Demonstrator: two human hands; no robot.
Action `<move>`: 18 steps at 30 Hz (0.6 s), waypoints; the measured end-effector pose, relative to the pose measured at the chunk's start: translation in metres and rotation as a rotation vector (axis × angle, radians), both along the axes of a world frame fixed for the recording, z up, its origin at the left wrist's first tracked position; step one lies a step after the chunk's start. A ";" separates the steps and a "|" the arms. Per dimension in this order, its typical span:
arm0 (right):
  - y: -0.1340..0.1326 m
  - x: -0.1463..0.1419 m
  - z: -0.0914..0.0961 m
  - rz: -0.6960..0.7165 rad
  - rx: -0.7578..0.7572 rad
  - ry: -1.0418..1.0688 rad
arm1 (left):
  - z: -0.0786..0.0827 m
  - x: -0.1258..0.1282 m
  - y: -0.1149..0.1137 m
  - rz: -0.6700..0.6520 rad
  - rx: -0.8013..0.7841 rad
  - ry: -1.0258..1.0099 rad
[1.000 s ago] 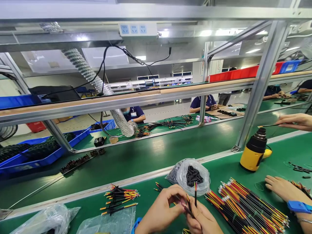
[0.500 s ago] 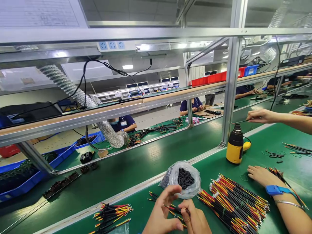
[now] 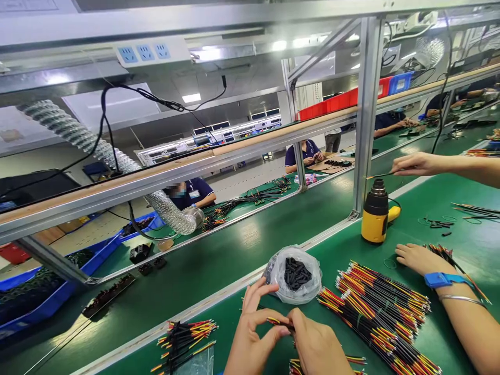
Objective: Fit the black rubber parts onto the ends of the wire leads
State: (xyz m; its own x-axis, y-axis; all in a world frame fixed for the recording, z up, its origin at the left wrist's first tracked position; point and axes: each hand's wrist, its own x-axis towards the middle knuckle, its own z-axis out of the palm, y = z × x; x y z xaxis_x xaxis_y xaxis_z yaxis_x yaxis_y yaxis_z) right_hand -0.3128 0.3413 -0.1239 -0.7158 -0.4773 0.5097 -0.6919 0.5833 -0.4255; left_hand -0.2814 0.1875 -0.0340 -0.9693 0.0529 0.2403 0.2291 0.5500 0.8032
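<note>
At the bottom middle, my left hand (image 3: 253, 333) pinches the coloured end of a short cable (image 3: 275, 321) with red and yellow wires between thumb and forefinger, its other fingers raised. Close against it, my right hand (image 3: 318, 346) is closed around the same cable; its grip hides most of the black part. Just beyond stands a clear plastic bag (image 3: 312, 291) full of short black tubes (image 3: 297, 273). More cables lie partly under my right hand. To the left are a loose pile of cables (image 3: 187, 336) and a clear flat bag (image 3: 199, 362).
Right of my hands lie tied cable bundles (image 3: 383, 312). A co-worker's hand (image 3: 416, 164) holds a wire over an upright yellow heat gun (image 3: 375, 216); the co-worker's other hand (image 3: 416, 258) rests on the green table. A metal post (image 3: 367, 114) and a shelf rail (image 3: 234, 156) stand ahead.
My left thumb and forefinger have closed onto the cable's end; before, they were apart. The view has tilted down slightly. The co-worker's wire remains above the heat gun.
</note>
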 end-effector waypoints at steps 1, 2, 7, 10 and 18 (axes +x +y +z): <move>0.000 0.000 -0.001 0.011 -0.024 -0.050 | 0.000 0.000 -0.001 -0.003 0.003 -0.010; -0.001 -0.001 -0.002 0.026 -0.065 -0.125 | 0.001 0.000 -0.002 0.001 0.009 -0.015; 0.000 -0.006 0.006 0.110 -0.570 -0.663 | 0.000 -0.006 -0.017 0.174 0.125 0.037; 0.000 -0.009 0.011 0.177 -0.858 -0.946 | -0.012 -0.014 -0.021 0.202 0.271 -0.044; -0.002 -0.015 0.001 0.036 -0.850 -0.718 | -0.012 0.001 0.020 0.247 0.165 0.186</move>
